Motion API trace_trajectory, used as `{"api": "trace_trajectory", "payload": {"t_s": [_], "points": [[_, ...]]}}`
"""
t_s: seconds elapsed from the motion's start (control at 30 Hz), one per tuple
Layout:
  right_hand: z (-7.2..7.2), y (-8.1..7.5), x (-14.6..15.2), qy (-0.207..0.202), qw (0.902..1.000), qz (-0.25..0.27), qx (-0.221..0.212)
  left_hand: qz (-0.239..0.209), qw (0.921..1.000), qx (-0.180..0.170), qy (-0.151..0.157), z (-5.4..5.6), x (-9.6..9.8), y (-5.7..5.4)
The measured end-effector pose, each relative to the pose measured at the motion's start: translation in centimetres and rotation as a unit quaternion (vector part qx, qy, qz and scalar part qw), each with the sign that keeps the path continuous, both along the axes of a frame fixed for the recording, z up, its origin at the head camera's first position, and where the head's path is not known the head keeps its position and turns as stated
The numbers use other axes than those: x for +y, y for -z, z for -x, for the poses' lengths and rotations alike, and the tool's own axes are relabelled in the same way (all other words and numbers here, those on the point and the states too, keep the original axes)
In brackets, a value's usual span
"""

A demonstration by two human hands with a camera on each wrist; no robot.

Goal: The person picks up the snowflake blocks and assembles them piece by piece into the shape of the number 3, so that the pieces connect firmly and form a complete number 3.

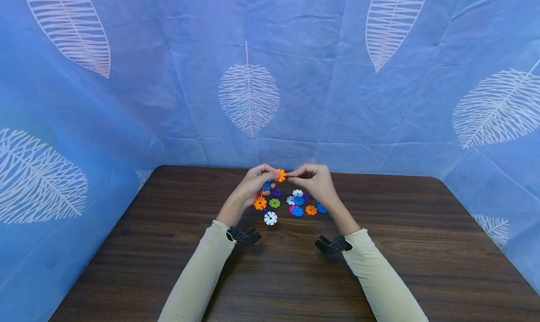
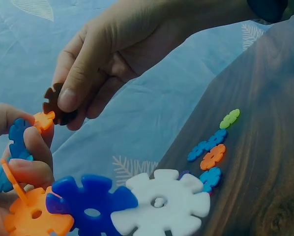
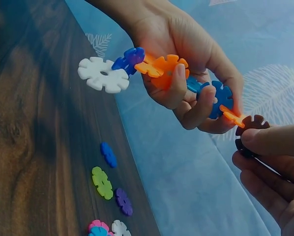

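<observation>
My left hand grips a chain of slotted plastic flower discs. A white disc forms its near end, followed by a dark blue disc, orange discs and blue discs partly covered by fingers. At the far end an orange disc sticks out of that hand's fingertips. Between thumb and fingers, my right hand pinches a dark brown disc. Its edge meets the orange disc; how deep the slots engage I cannot tell.
On the dark wooden table lie several loose discs below the hands: a green one, a purple one, an orange one, blue ones and white ones. A blue leaf-patterned cloth hangs behind the table's far edge.
</observation>
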State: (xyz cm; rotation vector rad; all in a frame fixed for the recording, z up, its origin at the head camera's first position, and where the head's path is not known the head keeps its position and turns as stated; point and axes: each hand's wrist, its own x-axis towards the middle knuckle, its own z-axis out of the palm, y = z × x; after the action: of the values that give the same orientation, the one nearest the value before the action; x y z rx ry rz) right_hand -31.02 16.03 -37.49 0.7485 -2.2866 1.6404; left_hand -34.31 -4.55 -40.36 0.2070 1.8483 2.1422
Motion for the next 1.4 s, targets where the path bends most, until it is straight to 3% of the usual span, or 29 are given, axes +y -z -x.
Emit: {"api": "trace_trajectory", "payload": {"t_s": [0.13,0.63,0.8,1.1,1.4], "points": [[1.2,1.5,0.4,0.006,1.0000,0.005,0.003,-0.007,0.9999,0.002,-0.007,0.0,0.3,0.1],[1.3,1.6,-0.4,0.032,0.9987,0.037,0.013,-0.022,0.9992,0.021,-0.025,-0.3,0.8,-0.2],[1.3,1.8,-0.5,0.040,0.9983,0.040,0.015,-0.018,0.9994,0.025,-0.018,-0.5,0.9,-0.3],[1.2,2.1,-0.9,0.033,0.9976,0.059,-0.016,-0.017,0.9989,0.034,-0.028,-0.3,0.5,-0.1],[1.1,1.7,-0.4,0.013,0.9976,-0.010,-0.067,0.001,0.9995,0.017,-0.025,-0.1,0.1,-0.3]]}}
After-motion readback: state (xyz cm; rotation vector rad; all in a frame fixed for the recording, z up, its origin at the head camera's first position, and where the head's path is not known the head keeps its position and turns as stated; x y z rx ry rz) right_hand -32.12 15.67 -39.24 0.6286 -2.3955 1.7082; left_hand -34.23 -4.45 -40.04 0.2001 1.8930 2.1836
